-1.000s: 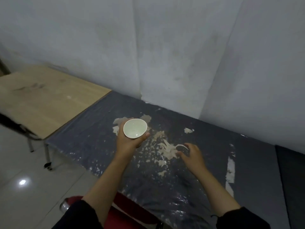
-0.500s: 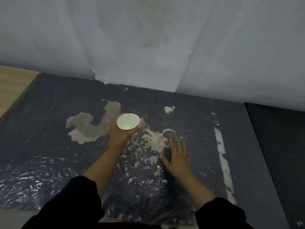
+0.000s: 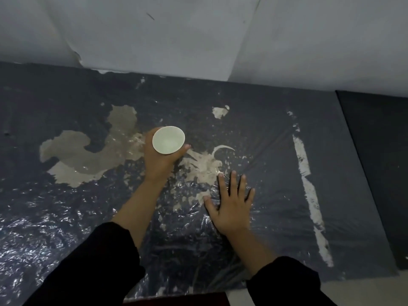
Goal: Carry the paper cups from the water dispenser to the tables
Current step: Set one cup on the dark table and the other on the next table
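A white paper cup (image 3: 168,139) stands upright, its open mouth facing me, wrapped in my left hand (image 3: 160,161) over the middle of the dark table (image 3: 265,120). Whether the cup's base touches the tabletop I cannot tell, as my hand hides it. My right hand (image 3: 231,206) lies flat on the tabletop with fingers spread, a little nearer to me and to the right of the cup. The table is covered in crinkled clear plastic, with pale patches where the dark surface has peeled away.
A white wall (image 3: 198,36) rises directly behind the table. A second dark tabletop (image 3: 379,162) adjoins on the right. A red object (image 3: 176,300) shows at the table's near edge, below my arms.
The view has closed in over the dark table, and the wooden table on the left has left the frame. My left hand still holds the cup. My right hand flattened onto the tabletop.
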